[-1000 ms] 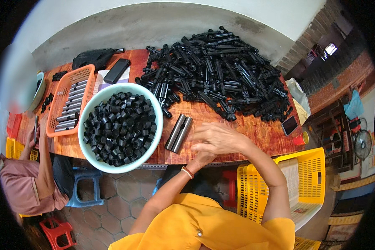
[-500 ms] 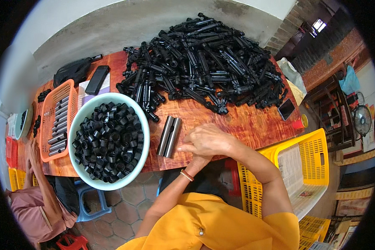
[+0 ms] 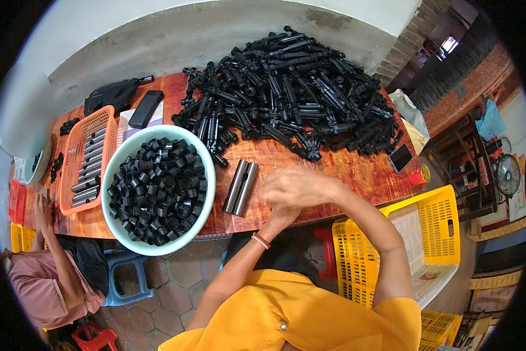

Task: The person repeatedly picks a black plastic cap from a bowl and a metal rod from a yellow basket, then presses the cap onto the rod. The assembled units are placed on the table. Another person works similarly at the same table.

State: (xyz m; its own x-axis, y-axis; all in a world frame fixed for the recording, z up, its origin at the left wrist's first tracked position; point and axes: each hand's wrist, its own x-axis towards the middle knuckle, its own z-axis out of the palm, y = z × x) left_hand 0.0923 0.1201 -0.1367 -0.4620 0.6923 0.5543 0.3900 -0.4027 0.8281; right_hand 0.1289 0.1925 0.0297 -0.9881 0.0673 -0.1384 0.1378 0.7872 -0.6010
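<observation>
My right hand (image 3: 295, 186) lies over my left hand (image 3: 284, 215) at the table's front edge. The right fingers are smeared by motion, and the left fingers are mostly hidden beneath them. Whether anything is between the hands cannot be made out. Just left of them, two shiny metal cylinders (image 3: 240, 190) lie side by side on the reddish wooden table (image 3: 228, 220), with a dark notch between them. Farther left stands a pale blue bowl (image 3: 211, 193) full of short black plastic rings (image 3: 160, 190). Behind my hands rises a big pile of black ribbed plastic tubes (image 3: 298, 93).
An orange basket (image 3: 70, 149) holds metal rods; a black phone (image 3: 146, 109) lies beside it. At the far left sits another person (image 3: 49, 275), hands at the table. Another phone (image 3: 400, 158) and a red cup (image 3: 419, 175) are at right, above a yellow crate (image 3: 438, 228).
The view has shifted slightly. My right hand's fingers, distinct before, are now blurred and drawn in over the left hand. The metal cylinders stay on the table.
</observation>
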